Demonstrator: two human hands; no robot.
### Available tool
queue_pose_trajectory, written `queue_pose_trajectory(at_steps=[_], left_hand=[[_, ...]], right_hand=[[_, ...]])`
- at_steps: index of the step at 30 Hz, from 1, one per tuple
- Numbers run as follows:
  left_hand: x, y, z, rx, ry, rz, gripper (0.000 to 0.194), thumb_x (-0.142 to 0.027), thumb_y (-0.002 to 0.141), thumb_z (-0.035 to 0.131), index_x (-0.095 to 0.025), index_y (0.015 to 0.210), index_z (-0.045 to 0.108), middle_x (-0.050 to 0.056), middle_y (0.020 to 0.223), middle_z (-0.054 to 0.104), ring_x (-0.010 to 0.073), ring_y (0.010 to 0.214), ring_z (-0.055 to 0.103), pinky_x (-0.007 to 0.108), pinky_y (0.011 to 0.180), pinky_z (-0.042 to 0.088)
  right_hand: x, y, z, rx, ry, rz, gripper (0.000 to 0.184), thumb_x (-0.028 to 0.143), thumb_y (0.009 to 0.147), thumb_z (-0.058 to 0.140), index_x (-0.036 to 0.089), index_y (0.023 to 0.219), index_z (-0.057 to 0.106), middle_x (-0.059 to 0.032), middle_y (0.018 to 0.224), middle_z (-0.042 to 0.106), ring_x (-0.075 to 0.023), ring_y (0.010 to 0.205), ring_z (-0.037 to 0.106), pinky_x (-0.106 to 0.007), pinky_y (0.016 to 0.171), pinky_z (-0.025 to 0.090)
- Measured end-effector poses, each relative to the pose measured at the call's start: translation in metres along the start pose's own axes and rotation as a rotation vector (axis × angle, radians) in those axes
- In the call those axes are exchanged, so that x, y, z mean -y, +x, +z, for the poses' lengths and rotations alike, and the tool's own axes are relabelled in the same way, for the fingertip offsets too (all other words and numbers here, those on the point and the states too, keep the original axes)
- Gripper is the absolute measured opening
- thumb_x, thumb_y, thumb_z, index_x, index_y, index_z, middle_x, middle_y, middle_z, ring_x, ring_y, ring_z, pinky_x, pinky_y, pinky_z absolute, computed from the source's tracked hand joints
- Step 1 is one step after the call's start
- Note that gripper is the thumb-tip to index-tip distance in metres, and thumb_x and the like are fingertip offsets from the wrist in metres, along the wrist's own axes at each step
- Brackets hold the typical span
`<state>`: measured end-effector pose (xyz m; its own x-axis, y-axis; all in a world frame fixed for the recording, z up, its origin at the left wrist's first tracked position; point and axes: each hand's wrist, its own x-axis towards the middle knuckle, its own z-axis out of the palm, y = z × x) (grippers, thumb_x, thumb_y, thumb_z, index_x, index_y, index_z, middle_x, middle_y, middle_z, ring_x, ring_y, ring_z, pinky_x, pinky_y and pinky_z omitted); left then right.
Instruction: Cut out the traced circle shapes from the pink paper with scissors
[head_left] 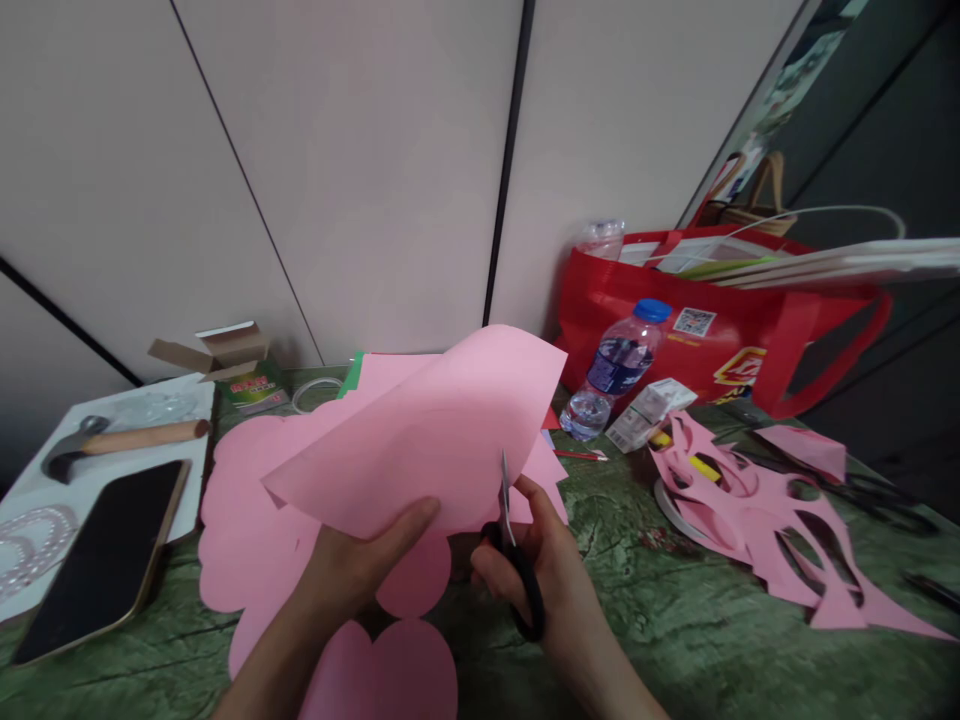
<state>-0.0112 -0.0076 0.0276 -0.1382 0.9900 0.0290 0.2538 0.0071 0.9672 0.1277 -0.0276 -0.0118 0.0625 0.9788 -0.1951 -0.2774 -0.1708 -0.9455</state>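
A curled sheet of pink paper (435, 420) is held up in front of me. My left hand (360, 565) grips its lower edge, thumb on top and the other fingers hidden beneath. In my right hand (544, 550) are black-handled scissors (531, 595), their blades pointing up at the sheet's lower right edge; one blade shows in front of the paper. Below the sheet lie pink scalloped paper shapes (247, 520), overlapping on the green table. Behind them, more flat pink paper (397, 368) is partly covered by the raised sheet.
Left: a hammer (142, 436), a phone (109, 555), pearl-like beads (37, 545) and an opened small box (251, 375). Right: a water bottle (619, 370), a red bag (757, 320), a small white box (649, 412) and cut-out pink scraps (757, 520). A wall panel (360, 180) stands behind.
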Motion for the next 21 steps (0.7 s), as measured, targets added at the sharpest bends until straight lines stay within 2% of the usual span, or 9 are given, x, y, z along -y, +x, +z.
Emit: queue_pose_trajectory(at_steps=[12, 18, 21], left_hand=[[0.0026, 0.0024, -0.0049, -0.013, 0.022, -0.017, 0.042, -0.034, 0.063, 0.067, -0.017, 0.101, 0.06, 0.008, 0.09, 0.069, 0.0267, 0.099, 0.059, 0.038, 0.084, 0.049], [0.0017, 0.0025, -0.0052, -0.012, -0.006, -0.01, 0.043, -0.033, 0.062, 0.068, -0.017, 0.101, 0.06, 0.008, 0.089, 0.07, 0.0255, 0.093, 0.061, 0.037, 0.081, 0.05], [0.0017, 0.0026, -0.0054, -0.034, -0.015, -0.008, 0.043, -0.033, 0.061, 0.068, -0.018, 0.1, 0.061, 0.008, 0.087, 0.07, 0.0258, 0.092, 0.062, 0.037, 0.079, 0.051]], right_hand=[[0.0067, -0.0018, 0.0003, -0.01, -0.073, 0.032, 0.074, 0.025, 0.051, 0.065, 0.016, 0.115, 0.029, 0.0111, 0.04, 0.052, -0.0123, 0.036, 0.046, -0.022, 0.037, 0.029], [0.0032, -0.0018, -0.0021, 0.02, -0.087, 0.003, 0.073, 0.023, 0.053, 0.064, 0.014, 0.116, 0.029, 0.01, 0.042, 0.054, -0.0114, 0.036, 0.046, -0.021, 0.038, 0.031], [0.0052, -0.0023, 0.0001, -0.003, -0.066, 0.042, 0.076, 0.022, 0.049, 0.064, 0.014, 0.116, 0.03, 0.011, 0.04, 0.053, -0.0105, 0.035, 0.044, -0.02, 0.037, 0.03]])
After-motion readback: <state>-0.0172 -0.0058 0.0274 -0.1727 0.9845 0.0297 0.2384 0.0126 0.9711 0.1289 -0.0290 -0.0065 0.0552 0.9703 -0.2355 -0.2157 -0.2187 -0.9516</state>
